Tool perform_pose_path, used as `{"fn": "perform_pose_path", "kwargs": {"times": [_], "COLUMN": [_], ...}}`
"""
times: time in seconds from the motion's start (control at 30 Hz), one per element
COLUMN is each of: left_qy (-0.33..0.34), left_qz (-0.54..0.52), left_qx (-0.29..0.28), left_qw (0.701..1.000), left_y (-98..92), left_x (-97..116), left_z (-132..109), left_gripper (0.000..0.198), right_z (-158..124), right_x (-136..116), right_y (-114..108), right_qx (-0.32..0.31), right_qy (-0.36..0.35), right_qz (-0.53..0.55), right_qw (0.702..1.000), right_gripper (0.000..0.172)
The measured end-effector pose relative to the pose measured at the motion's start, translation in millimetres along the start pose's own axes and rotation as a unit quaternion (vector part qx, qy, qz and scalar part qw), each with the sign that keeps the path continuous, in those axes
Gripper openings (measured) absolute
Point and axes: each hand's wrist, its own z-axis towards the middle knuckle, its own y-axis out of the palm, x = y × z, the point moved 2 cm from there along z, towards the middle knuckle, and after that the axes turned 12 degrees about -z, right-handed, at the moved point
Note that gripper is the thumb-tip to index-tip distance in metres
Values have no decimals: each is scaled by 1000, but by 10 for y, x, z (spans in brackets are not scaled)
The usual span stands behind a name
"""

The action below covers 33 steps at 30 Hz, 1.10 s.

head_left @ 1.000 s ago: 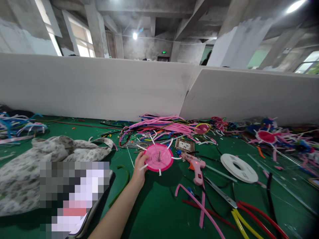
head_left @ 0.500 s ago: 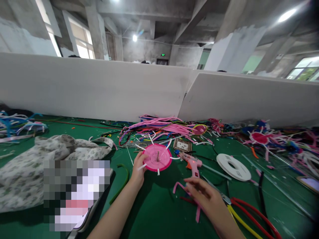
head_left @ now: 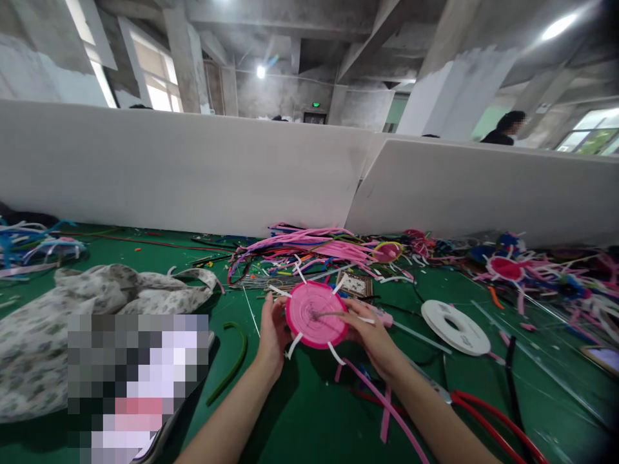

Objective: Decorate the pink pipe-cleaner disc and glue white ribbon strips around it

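A round pink coiled disc (head_left: 309,319), with a darker pink rim, short white strips sticking out around it and a thin brownish stem at its centre, is held up between both hands, its face tilted toward me. My left hand (head_left: 271,332) grips its left edge, the fingertips partly hidden behind it. On the right edge my right hand (head_left: 370,332) closes its fingers around the rim. Behind that hand, a pink glue gun (head_left: 385,317) is mostly hidden. Below the disc a long pink fuzzy strip (head_left: 387,403) curves down; I cannot tell whether my fingers hold it.
Red-handled scissors (head_left: 498,419) lie at the lower right, near a white spool (head_left: 454,327). A bundle of pink strips (head_left: 309,243) lies at the back before a white partition (head_left: 193,174). Patterned cloth (head_left: 106,290) and a blurred phone (head_left: 149,386) are at left.
My right hand has moved up and left from the table onto the disc's right edge. The disc has shifted slightly right and tilted toward me. A person has appeared beyond the partition.
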Motion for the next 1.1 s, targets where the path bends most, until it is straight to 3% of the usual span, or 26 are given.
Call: {"fn": "perform_pose_path", "kwargs": {"times": [0.13, 0.23, 0.33, 0.47, 0.57, 0.7, 0.77, 0.83, 0.93, 1.1], "left_qy": [-106, -162, -182, -195, -175, -174, -216, -260, -294, -282], "left_qz": [-6, 4, -20, -75, -98, -117, -132, -144, -152, -148], "left_qx": [-12, -11, -32, -89, -100, -138, -163, -176, -179, -176], "left_qw": [994, 987, 983, 974, 975, 968, 954, 938, 926, 932], "left_y": [-13, -19, -11, 32, 53, 70, 79, 87, 102, 146], "left_x": [-154, -260, -287, -231, -182, -168, -183, -194, -194, -194], "left_z": [-13, -72, -125, -147, -150, -174, -192, -210, -232, -243], "left_gripper": [44, 32, 21, 29, 34, 37, 42, 53, 64, 55], "right_z": [-25, -43, -14, 51, 10, -211, -323, -395, -420, -388], "right_x": [24, 11, 57, 164, 139, -73, -181, -240, -246, -207], "right_y": [-58, -88, -106, -123, -172, -254, -242, -199, -131, -109], "right_qx": [6, 19, 33, 37, 93, 198, 193, 159, 104, 90], "right_qy": [-27, -76, -79, -65, -110, -269, -357, -425, -464, -481], "right_qz": [11, -44, -83, -82, -57, -95, -174, -243, -303, -340], "right_qw": [1000, 996, 993, 994, 988, 938, 897, 857, 826, 803], "right_gripper": [32, 27, 31, 44, 50, 24, 15, 17, 23, 21]}}
